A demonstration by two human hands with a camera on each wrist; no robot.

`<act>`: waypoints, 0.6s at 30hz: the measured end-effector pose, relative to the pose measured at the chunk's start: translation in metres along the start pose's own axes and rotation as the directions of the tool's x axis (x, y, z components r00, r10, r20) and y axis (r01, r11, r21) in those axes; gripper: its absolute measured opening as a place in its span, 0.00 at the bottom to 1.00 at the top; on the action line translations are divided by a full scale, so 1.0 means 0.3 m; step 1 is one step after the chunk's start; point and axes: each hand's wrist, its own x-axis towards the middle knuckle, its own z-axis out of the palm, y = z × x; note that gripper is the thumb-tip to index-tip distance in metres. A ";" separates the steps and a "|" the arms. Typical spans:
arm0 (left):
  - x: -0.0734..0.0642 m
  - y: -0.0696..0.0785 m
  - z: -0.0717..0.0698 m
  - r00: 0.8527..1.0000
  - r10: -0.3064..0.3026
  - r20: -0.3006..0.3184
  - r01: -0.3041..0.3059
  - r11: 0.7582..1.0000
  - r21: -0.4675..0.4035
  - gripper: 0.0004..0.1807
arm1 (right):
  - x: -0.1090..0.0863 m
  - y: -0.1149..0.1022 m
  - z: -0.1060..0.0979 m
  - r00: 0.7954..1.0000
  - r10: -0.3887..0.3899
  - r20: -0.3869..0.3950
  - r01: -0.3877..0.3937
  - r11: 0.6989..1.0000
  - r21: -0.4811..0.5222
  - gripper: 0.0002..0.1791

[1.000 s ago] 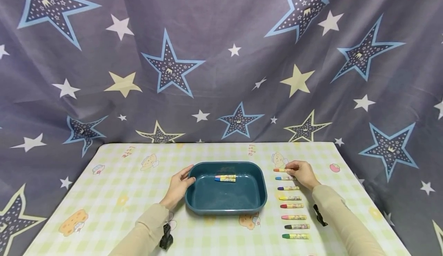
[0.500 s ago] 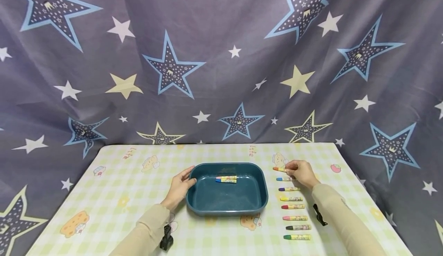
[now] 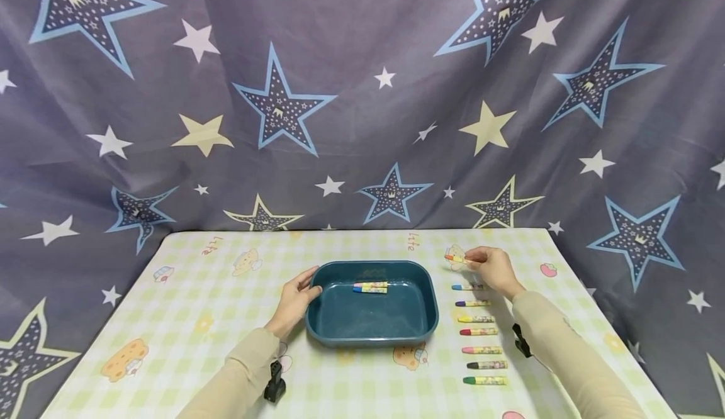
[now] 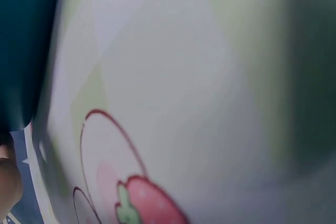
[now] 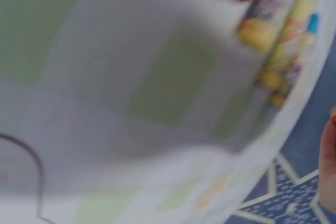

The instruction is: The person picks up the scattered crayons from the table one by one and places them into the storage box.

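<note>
My left hand [image 3: 293, 302] grips the left rim of a dark teal plastic basin [image 3: 370, 321], thumb over the edge. Inside it lie a pink crayon [image 3: 365, 284] and a blue crayon [image 3: 370, 290], side by side. At the right, my right hand [image 3: 495, 271] pinches an orange crayon [image 3: 455, 258] by its wrapped end, raised above the table. Below that hand runs a column of crayons, from a light blue crayon [image 3: 467, 287] down to a green crayon [image 3: 484, 380]. In the left wrist view only the basin's side [image 4: 23, 51] and part of the hand appear.
A checked, cartoon-printed cloth [image 3: 187, 337] covers the table. Behind it hangs a grey curtain [image 3: 351, 129] with stars. Purple, yellow, red, pink and black crayons fill the middle of the right-hand column, between the basin and the right forearm [image 3: 566, 350].
My right hand has lifted the orange crayon from the far end of the column, moving slightly up and away. The left hand stays at the basin's rim.
</note>
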 end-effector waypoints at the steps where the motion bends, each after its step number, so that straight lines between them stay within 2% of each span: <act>1: -0.001 0.003 -0.001 1.000 0.001 0.001 -0.001 1.000 -0.003 0.28 | 0.001 -0.017 0.000 1.000 -0.013 -0.010 0.013 1.000 -0.003 0.10; 3: -0.013 0.028 -0.004 1.000 -0.004 0.012 0.004 1.000 -0.004 0.28 | 0.000 -0.051 0.000 0.999 -0.036 -0.026 0.036 0.999 -0.008 0.11; 7: -0.015 0.028 -0.008 1.000 -0.007 0.023 0.007 1.000 -0.012 0.29 | 0.002 -0.121 0.004 0.996 -0.078 -0.050 0.078 0.997 -0.004 0.11; 11: -0.003 -0.008 -0.004 1.000 0.013 0.010 -0.013 1.000 -0.003 0.28 | 0.000 -0.188 0.011 0.992 -0.113 -0.048 0.115 0.993 0.029 0.11; 18: 0.005 -0.016 -0.005 1.000 0.012 -0.002 -0.012 1.000 0.004 0.28 | -0.013 -0.280 0.060 0.988 -0.153 -0.029 0.155 0.983 0.097 0.10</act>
